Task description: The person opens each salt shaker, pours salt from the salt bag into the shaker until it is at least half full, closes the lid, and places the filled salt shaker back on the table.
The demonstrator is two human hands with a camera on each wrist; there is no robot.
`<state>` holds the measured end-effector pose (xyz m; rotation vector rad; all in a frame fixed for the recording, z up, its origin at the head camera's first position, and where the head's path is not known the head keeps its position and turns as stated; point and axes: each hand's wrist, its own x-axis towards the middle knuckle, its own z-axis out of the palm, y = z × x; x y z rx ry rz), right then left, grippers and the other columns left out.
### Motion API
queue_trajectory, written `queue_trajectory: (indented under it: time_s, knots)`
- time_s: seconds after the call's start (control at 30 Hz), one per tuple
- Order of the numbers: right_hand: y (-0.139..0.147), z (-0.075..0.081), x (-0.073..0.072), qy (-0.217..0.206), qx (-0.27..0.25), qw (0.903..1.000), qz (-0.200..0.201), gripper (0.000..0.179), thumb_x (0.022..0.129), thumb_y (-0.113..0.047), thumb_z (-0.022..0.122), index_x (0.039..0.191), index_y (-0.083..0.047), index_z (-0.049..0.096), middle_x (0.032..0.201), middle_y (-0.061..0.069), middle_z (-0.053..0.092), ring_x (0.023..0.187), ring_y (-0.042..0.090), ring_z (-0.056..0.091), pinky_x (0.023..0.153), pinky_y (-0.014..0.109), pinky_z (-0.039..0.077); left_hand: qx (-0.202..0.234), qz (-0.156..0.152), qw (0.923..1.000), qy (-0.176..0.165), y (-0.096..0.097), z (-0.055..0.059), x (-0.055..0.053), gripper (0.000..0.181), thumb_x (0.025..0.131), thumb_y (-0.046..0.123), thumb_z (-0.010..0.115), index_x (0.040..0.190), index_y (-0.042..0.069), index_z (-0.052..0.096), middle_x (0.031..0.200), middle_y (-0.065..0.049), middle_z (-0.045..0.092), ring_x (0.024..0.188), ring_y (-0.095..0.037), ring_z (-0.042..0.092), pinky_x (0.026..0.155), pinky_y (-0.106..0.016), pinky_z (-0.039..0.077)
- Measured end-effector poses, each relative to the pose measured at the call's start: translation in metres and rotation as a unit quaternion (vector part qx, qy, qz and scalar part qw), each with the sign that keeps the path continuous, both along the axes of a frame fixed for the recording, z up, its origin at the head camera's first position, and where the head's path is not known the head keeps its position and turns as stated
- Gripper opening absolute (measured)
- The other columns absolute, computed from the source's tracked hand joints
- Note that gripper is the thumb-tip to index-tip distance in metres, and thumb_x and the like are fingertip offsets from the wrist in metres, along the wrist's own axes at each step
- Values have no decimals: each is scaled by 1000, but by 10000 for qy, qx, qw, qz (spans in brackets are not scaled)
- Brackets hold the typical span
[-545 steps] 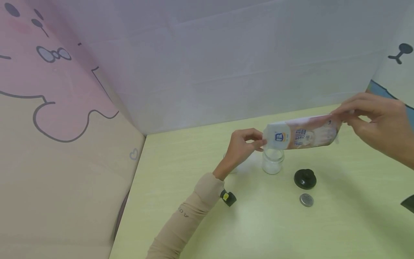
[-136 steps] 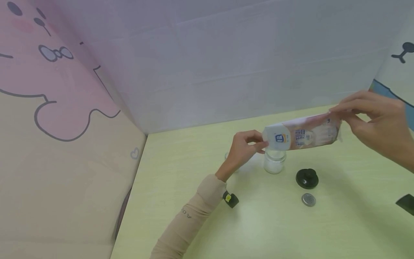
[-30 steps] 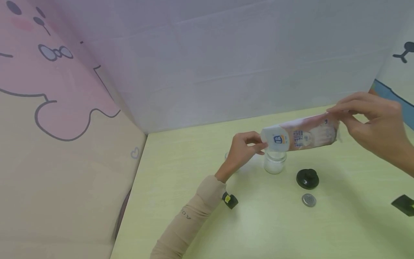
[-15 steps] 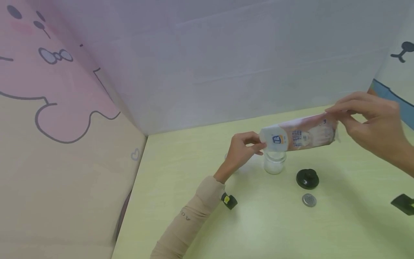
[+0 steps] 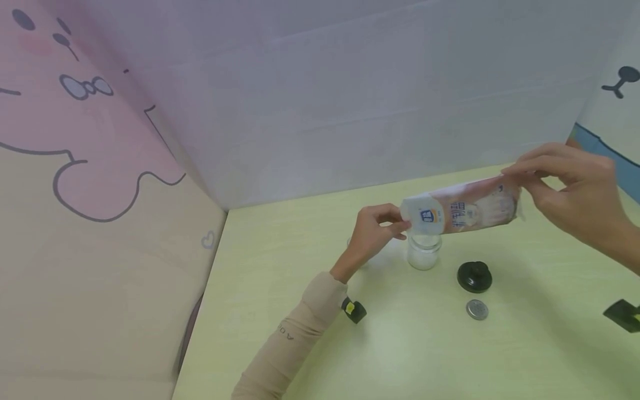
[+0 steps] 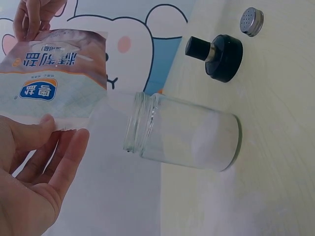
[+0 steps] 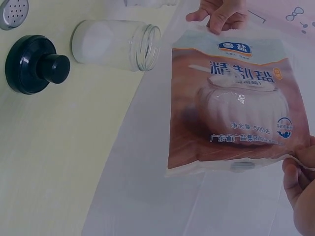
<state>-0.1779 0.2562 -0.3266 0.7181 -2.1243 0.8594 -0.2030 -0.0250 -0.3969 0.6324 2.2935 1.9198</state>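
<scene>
A printed plastic salt bag is held tilted between both hands, its pale end low over the glass jar. My left hand pinches that pale end at the edge, thumb on the printed face in the left wrist view. My right hand pinches a corner of the opposite, brown end, held higher. White salt lies in the lower part of the jar, which stands upright with its mouth uncovered. The bag's end overlaps the jar mouth in the head view.
A black lid with a knob lies right of the jar on the pale table. Nearer the front is a silver perforated shaker cap. Another clear glass item sits mostly hidden behind my left wrist. Printed cloth walls enclose the table.
Over the whole span, the bag and both hands have shifted slightly left above the jar. Both grips look the same; the lid and shaker cap stay put.
</scene>
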Motion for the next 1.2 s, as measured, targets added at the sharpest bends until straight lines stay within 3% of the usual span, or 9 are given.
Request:
queue_trajectory:
  time_s: [0.1, 0.2, 0.43, 0.6, 0.93, 1.07, 1.2]
  knots:
    - [0, 1, 0, -40, 17, 10000, -11, 27, 67, 27, 65, 81, 5, 72, 83, -8, 62, 80, -12, 49, 71, 6, 40, 65, -55, 10000, 9, -1, -9, -6, 6, 83, -3, 69, 89, -5, 68, 89, -13, 69, 77, -10, 66, 62, -34, 60]
    - [-1, -1, 0, -30, -18, 10000, -57, 27, 67, 27, 65, 80, 5, 72, 84, -11, 61, 80, -14, 48, 72, 5, 40, 72, -65, 10000, -19, -1, -9, -5, 6, 83, -3, 69, 89, -4, 67, 88, -13, 69, 77, -10, 66, 63, -35, 60]
    - [-1, -4, 0, 100, -81, 9999, -86, 28, 65, 27, 65, 78, 4, 73, 84, -13, 60, 81, -16, 47, 72, 4, 38, -25, -44, 10000, -46, 0, 13, 10, 6, 84, -8, 65, 90, -9, 66, 91, -20, 68, 78, -17, 67, 66, -42, 59]
    - [0, -3, -1, 169, -67, 9998, 26, 27, 66, 26, 65, 78, 4, 72, 81, -6, 63, 80, -16, 49, 72, 5, 39, -45, -49, 10000, -20, -1, 19, 12, 6, 84, -9, 65, 90, -10, 66, 91, -21, 67, 79, -19, 67, 66, -40, 60]
    - [-3, -2, 0, 106, -270, 9996, 29, 28, 63, 29, 65, 76, 5, 72, 85, -20, 58, 78, -16, 49, 71, 5, 38, -100, 6, 9999, -3, -1, 19, 12, 6, 84, -8, 66, 90, -8, 66, 91, -18, 68, 78, -15, 67, 65, -37, 60]
    - [-3, -2, 0, 79, -249, 9997, 23, 29, 62, 29, 65, 76, 5, 72, 85, -19, 58, 78, -16, 49, 72, 5, 39, -120, -1, 9999, -8, 0, 18, 11, 7, 84, -8, 66, 90, -8, 66, 92, -19, 68, 79, -16, 67, 65, -37, 60]
    - [-2, -2, 0, 66, -191, 9998, -3, 29, 63, 29, 65, 77, 5, 72, 84, -15, 60, 79, -15, 49, 72, 4, 39, -114, -9, 9999, -54, 0, 9, 6, 7, 84, -8, 66, 90, -8, 66, 92, -19, 69, 79, -16, 67, 65, -36, 60]
